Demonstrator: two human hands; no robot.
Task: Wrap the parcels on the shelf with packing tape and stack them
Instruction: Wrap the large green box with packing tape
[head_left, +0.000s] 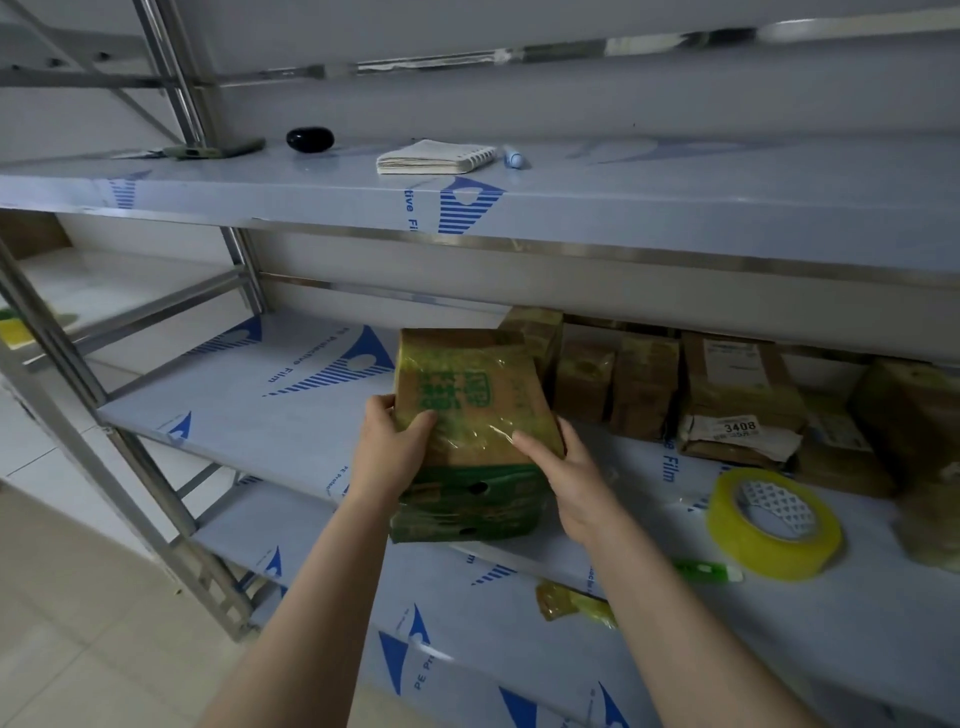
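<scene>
The left hand (387, 452) and the right hand (571, 478) grip a parcel (467, 410) by its sides, thumbs on top, over the front edge of the middle shelf (249, 395). This steel shelf has white film (311, 374) with blue print; other parcels (737, 400) and a tape roll (753, 545) lie on it. The floor tiles (78, 623) are pale.

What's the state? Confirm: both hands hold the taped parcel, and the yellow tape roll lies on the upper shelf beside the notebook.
One error: the head view shows the yellow tape roll on the middle shelf, right of the taped parcel, not by the notebook. The left hand and right hand hold it.
</scene>
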